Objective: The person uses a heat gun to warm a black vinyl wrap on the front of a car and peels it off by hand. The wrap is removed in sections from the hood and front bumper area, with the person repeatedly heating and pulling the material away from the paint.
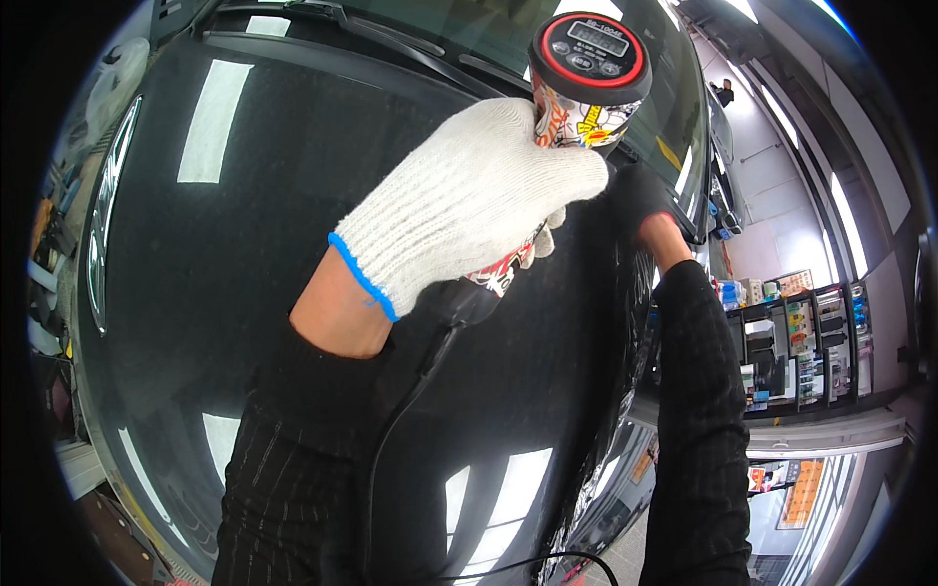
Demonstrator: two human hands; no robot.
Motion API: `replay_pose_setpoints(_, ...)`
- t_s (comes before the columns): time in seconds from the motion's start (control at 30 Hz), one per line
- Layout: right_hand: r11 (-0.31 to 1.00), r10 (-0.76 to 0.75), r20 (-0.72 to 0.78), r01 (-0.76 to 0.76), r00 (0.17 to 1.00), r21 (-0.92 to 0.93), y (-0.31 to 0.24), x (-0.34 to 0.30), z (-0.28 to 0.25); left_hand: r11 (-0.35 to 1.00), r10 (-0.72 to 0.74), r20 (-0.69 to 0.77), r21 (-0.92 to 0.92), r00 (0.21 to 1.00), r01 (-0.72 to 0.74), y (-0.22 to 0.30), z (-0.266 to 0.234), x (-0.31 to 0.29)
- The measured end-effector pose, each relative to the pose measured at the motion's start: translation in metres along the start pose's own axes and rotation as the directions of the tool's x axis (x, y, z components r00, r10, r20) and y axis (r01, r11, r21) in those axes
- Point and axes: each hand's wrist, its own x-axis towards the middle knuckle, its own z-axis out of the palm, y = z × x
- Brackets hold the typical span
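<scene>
My left hand (489,186), in a white knit glove with a blue cuff, is closed around the handle of a heat gun (591,73). The gun has a sticker-like pattern and a red-ringed round end with a small display facing up. From its grip a black cord (396,420) trails down over the dark car hood (283,234). My right hand (640,203), in a black glove, is beside the gun at the hood's right edge, where wrinkled, shiny film (625,391) hangs along the side. Its fingers are hidden against the dark surface.
The windshield (489,20) and a wiper (391,39) lie beyond the hood. A shelf (806,347) full of bottles and boxes stands at the right. Clear plastic (117,83) and assorted items are at the far left. A cord loop (576,555) crosses near the lower edge.
</scene>
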Motion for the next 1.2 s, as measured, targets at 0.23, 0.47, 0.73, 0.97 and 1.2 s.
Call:
replay_pose_setpoints(0.23,0.992,-0.103,0.008,0.102,0.995,0.074,0.016,0.007,0.002,1.0,0.0,-0.012,0.007,1.0,0.0,-0.002,0.002,0.0)
replay_pose_setpoints(0.47,0.838,-0.095,0.229,-0.047,0.969,0.544,0.05,0.024,-0.005,0.999,-0.026,-0.016,-0.031,1.0,0.025,0.002,0.004,-0.002)
replay_pose_setpoints(0.73,0.89,0.18,0.211,-0.251,0.961,0.381,0.036,-0.01,0.012,0.996,-0.017,-0.071,-0.084,0.997,0.011,0.007,0.003,-0.008)
replay_pose_setpoints(0.97,0.84,0.077,0.156,-0.149,0.985,0.522,0.046,-0.001,0.013,0.999,-0.017,-0.075,-0.046,0.997,0.014,0.004,0.001,-0.005)
replay_pose_setpoints(1.2,0.499,0.236,0.219,-0.312,0.947,0.809,0.046,-0.005,0.014,0.999,-0.039,-0.012,-0.038,0.999,0.039,0.004,-0.001,-0.004)
